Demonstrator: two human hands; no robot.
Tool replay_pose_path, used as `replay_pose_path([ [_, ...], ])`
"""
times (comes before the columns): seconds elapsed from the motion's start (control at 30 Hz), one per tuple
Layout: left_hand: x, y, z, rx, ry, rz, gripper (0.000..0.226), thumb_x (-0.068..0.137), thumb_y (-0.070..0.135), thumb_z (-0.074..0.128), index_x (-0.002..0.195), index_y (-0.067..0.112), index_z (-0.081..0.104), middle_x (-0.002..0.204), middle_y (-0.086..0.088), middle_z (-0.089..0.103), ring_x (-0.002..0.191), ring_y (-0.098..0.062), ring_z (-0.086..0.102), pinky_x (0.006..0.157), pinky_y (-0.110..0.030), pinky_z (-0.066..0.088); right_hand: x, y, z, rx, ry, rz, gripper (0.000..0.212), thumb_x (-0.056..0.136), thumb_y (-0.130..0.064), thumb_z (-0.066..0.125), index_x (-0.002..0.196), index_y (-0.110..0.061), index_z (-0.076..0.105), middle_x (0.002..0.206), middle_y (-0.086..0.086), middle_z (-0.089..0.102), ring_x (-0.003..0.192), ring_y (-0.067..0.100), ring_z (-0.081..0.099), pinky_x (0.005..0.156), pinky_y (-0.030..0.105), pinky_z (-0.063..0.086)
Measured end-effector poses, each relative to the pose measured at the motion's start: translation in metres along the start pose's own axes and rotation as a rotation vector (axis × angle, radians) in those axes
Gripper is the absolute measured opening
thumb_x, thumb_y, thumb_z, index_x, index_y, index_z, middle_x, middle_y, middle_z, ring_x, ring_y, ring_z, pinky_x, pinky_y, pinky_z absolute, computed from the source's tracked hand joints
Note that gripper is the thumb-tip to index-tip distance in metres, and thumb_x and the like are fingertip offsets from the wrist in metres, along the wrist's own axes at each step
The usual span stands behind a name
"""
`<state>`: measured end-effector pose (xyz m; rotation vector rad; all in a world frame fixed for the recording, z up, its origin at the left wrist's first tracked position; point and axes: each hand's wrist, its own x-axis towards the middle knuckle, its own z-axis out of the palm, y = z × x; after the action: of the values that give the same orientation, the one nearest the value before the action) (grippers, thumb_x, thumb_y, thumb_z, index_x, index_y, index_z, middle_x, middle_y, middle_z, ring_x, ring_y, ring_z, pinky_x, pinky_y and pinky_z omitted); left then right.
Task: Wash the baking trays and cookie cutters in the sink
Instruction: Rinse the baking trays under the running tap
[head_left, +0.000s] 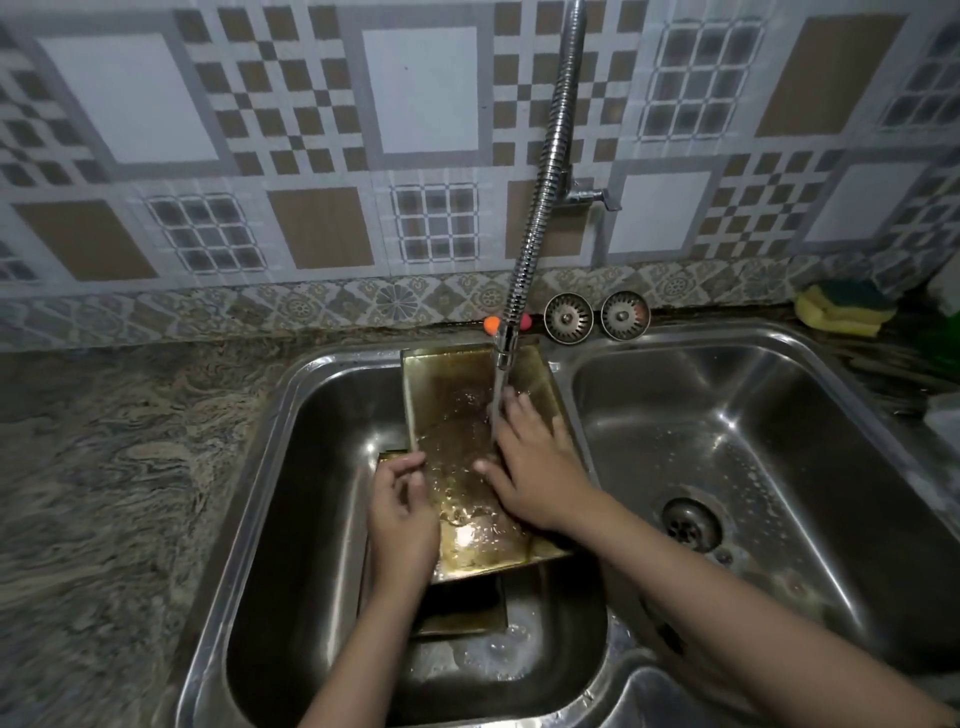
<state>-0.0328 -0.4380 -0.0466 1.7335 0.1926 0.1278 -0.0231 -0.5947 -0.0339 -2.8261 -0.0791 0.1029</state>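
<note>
A golden rectangular baking tray (452, 415) leans in the left sink basin (311, 467), its far end resting on the basin's back rim. Water from the flexible metal tap (540, 182) runs onto it. My left hand (402, 512) grips the tray's left edge near its lower end. My right hand (535, 462) lies flat with spread fingers on the tray's wet inner surface, under the stream. A second dark tray (462, 608) sits beneath, on the basin floor, partly hidden. No cookie cutters are visible.
The right sink basin (727, 441) holds only its drain (688, 522). Two strainer plugs (569, 317) stand on the back ledge. A yellow and green sponge (844, 306) lies at the far right. Marbled stone counter (104, 493) extends left.
</note>
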Motion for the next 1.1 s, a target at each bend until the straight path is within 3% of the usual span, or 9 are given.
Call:
replay_pose_path([
  [0.13,-0.002,0.022,0.015,-0.084,-0.013,0.063,0.026,0.092,-0.003,0.048,0.105,0.017,0.058,0.111,0.001,0.06,0.104,-0.011,0.056,0.078,-0.003,0.041,0.018,-0.019,0.001,0.147,0.086,-0.078,0.065,0.099,-0.045,0.033,0.152,-0.022,0.005,0.16,0.0,-0.011,0.147,0.019,-0.01,0.114,0.057,-0.004],
  [0.23,0.005,0.031,0.016,-0.118,-0.062,0.053,0.031,0.092,-0.003,0.047,0.11,0.02,0.058,0.114,0.002,0.06,0.105,-0.008,0.057,0.08,-0.01,0.044,0.009,-0.022,0.006,0.33,0.041,-0.262,0.057,0.099,-0.039,0.034,0.151,-0.027,0.014,0.16,-0.009,-0.002,0.146,0.011,-0.005,0.113,0.045,-0.004],
  [0.43,-0.014,0.044,0.028,-0.208,-0.255,-0.012,0.044,0.093,-0.005,0.045,0.12,0.027,0.055,0.113,0.009,0.057,0.088,0.011,0.061,0.076,-0.015,0.054,0.025,0.032,-0.001,0.347,0.149,0.09,0.058,0.1,-0.041,0.035,0.151,-0.024,0.014,0.16,-0.003,-0.002,0.147,0.016,-0.004,0.115,0.059,0.005],
  [0.57,-0.017,0.054,0.04,-0.255,-0.277,0.066,0.048,0.091,-0.012,0.045,0.126,0.02,0.051,0.123,0.009,0.054,0.096,0.02,0.056,0.078,-0.004,0.046,0.008,0.022,0.003,0.543,0.151,-0.133,0.056,0.099,-0.04,0.035,0.146,-0.036,0.005,0.157,-0.012,-0.002,0.146,0.012,-0.006,0.113,0.049,-0.001],
  [0.67,-0.014,0.058,0.038,-0.29,-0.284,0.1,0.048,0.09,-0.015,0.043,0.127,0.015,0.05,0.119,0.012,0.054,0.088,0.017,0.06,0.071,-0.005,0.047,0.02,0.051,-0.001,0.434,0.252,-0.016,0.063,0.093,-0.051,0.029,0.15,-0.029,0.01,0.159,-0.003,0.0,0.147,0.018,-0.003,0.119,0.048,0.005],
  [0.77,-0.017,0.058,0.041,-0.306,-0.329,0.128,0.051,0.089,-0.015,0.045,0.121,0.024,0.053,0.119,0.018,0.055,0.098,0.005,0.062,0.082,-0.018,0.053,0.031,0.051,-0.019,0.425,0.361,0.127,0.06,0.099,-0.037,0.031,0.151,-0.014,0.011,0.159,0.003,-0.001,0.147,0.02,-0.005,0.12,0.044,0.002],
  [0.87,-0.006,0.05,0.044,-0.358,-0.254,0.069,0.054,0.088,-0.016,0.046,0.116,0.03,0.055,0.126,0.007,0.058,0.117,-0.007,0.056,0.103,-0.033,0.045,0.022,0.02,-0.022,0.339,0.252,-0.131,0.057,0.1,-0.035,0.032,0.151,-0.024,0.008,0.158,-0.007,-0.005,0.144,0.009,-0.013,0.113,0.049,-0.009],
  [0.97,0.005,0.039,0.033,-0.507,-0.216,-0.126,0.052,0.089,-0.016,0.043,0.114,0.027,0.058,0.13,-0.013,0.056,0.121,-0.027,0.054,0.103,-0.045,0.043,0.022,0.033,-0.022,0.066,0.119,-0.264,0.059,0.099,-0.044,0.032,0.151,-0.031,0.008,0.16,-0.008,-0.003,0.145,0.011,-0.013,0.113,0.054,-0.008],
  [1.1,-0.01,0.027,0.035,-0.501,-0.298,-0.196,0.052,0.088,-0.015,0.044,0.114,0.028,0.06,0.13,-0.01,0.057,0.124,-0.027,0.052,0.108,-0.048,0.038,0.051,0.037,-0.036,0.03,0.167,0.149,0.068,0.097,-0.052,0.026,0.153,-0.021,0.002,0.159,0.003,-0.013,0.146,0.024,-0.013,0.114,0.064,-0.001],
])
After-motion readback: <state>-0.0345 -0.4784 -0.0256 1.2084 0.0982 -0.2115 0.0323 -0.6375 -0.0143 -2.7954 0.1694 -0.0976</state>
